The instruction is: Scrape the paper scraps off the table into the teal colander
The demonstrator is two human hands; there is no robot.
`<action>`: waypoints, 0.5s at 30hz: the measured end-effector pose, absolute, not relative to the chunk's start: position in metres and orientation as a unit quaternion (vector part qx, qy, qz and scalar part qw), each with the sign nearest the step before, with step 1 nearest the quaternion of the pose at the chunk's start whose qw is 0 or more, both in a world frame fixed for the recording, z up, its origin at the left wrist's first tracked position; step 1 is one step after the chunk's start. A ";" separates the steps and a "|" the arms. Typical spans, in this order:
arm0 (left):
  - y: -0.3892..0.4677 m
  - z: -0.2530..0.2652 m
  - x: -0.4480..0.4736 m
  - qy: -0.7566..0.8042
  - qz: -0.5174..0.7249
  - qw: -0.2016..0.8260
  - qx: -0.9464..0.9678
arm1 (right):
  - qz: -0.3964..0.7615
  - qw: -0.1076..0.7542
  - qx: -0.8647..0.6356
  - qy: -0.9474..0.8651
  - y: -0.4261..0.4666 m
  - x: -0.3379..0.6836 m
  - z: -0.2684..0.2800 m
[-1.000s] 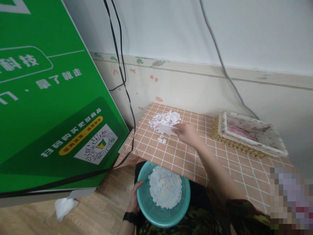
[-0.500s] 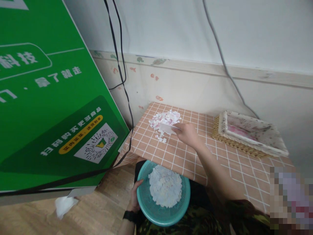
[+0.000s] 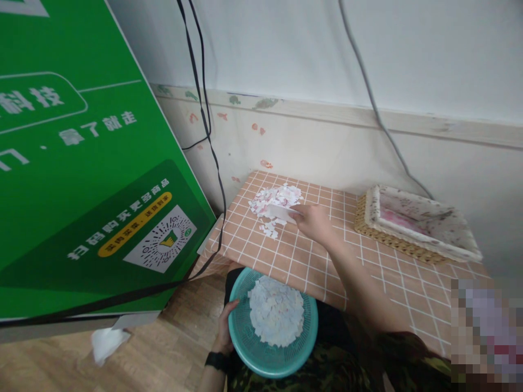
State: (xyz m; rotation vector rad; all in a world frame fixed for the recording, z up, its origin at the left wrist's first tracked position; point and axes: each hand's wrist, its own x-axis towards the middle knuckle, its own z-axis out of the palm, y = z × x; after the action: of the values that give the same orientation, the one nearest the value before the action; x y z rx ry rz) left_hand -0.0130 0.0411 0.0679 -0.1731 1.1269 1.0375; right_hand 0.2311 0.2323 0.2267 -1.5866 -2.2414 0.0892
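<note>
My right hand (image 3: pixel 314 223) is closed on the end of a flat white card (image 3: pixel 281 213), held low over the table. The card lies against the near side of a heap of small white and pinkish paper scraps (image 3: pixel 278 196). A few loose scraps (image 3: pixel 269 229) lie on the near side of the card. My left hand (image 3: pixel 225 326) grips the left rim of a teal plastic basket (image 3: pixel 274 367), which sits over my lap below the table edge. Inside the basket is a mound of pale paper scraps (image 3: pixel 277 313). Most of the left fingers are hidden under the basket.
A brown table with a white grid cloth (image 3: pixel 302 261) stands against the wall. At its right is a cloth-lined wicker basket (image 3: pixel 417 228). A big green sign panel (image 3: pixel 81 163) fills the left. Black cables (image 3: pixel 210 147) hang beside it; a white bag (image 3: pixel 108 344) lies on the floor.
Almost nothing differs. My right hand and the card stay at the heap, and the left hand keeps its hold on the basket. The black cable has swayed slightly right.
</note>
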 end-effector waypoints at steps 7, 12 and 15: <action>0.035 0.033 -0.017 0.482 0.470 0.737 -0.065 | 0.114 0.237 -0.541 -0.799 0.219 0.238 0.219; 0.034 0.026 -0.019 0.469 0.472 0.742 -0.076 | 0.133 0.312 -0.571 -0.748 0.199 0.252 0.207; 0.034 0.027 -0.018 0.464 0.468 0.749 -0.071 | 0.158 0.317 -0.578 -0.735 0.192 0.256 0.198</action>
State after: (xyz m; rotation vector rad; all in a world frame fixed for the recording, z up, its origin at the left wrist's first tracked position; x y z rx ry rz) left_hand -0.0183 0.0341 0.0272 -0.1561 1.0143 1.0235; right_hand 0.2556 0.1915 0.1983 -1.5199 -1.9355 0.4154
